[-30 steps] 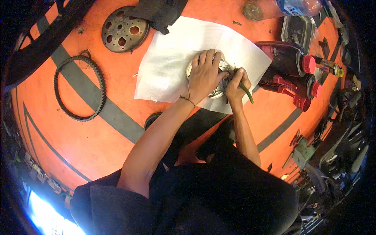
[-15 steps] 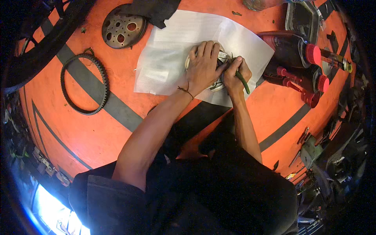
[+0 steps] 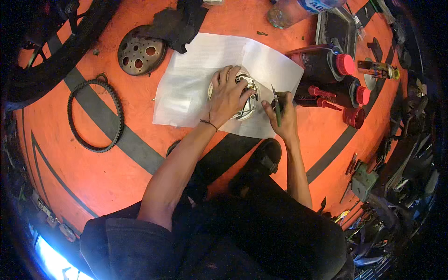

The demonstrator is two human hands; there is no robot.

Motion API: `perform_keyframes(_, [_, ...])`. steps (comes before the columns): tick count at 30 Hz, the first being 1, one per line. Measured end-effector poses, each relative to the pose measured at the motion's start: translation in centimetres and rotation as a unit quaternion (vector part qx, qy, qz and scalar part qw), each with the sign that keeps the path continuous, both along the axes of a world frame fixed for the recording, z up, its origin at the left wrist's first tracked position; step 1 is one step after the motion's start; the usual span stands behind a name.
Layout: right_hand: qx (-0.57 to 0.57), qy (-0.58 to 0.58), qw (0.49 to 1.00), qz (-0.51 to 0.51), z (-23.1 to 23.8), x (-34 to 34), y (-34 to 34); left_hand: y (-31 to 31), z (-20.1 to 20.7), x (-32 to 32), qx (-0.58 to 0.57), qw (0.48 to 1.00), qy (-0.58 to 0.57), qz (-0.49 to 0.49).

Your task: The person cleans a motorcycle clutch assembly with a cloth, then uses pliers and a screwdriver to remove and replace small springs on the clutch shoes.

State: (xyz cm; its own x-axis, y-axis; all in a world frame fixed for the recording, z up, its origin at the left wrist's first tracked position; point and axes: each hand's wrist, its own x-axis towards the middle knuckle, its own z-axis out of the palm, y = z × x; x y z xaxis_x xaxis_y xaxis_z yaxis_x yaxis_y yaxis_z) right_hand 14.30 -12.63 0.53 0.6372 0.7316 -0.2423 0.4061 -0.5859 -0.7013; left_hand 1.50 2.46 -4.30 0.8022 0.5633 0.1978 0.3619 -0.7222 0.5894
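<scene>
A round metal clutch shoe assembly lies on a white paper sheet. My left hand covers its left side, fingers curled over it and thumb toward its middle, holding it against the sheet. Just right of the clutch, my right hand grips slim pliers with green handles, their pointed tips upward and apart from the clutch. Part of the clutch is hidden beneath my left hand.
Left on the orange floor lie a toothed drive belt and a clutch bell beside dark cloth. Black bottles with red caps, a spray can and a black tray stand right; a clear bottle is behind.
My right hand has drawn the pliers away from the clutch to the right and opened its thumb outward. My left hand remains on the clutch, its fingers more curled. The whole view has shifted.
</scene>
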Motion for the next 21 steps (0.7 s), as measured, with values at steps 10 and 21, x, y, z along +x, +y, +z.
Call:
perform_keyframes(10, [0.177, 0.143, 0.968, -0.104, -2.4, -0.4, -1.6, -0.4, 0.3, -0.2, -0.041, 0.999, -0.015, -0.009])
perform_keyframes(21, [-0.028, 0.116, 0.992, -0.032, -1.9, -0.1, -1.4, -0.4, -0.1, -0.3, -0.061, 0.998, 0.014, 0.013])
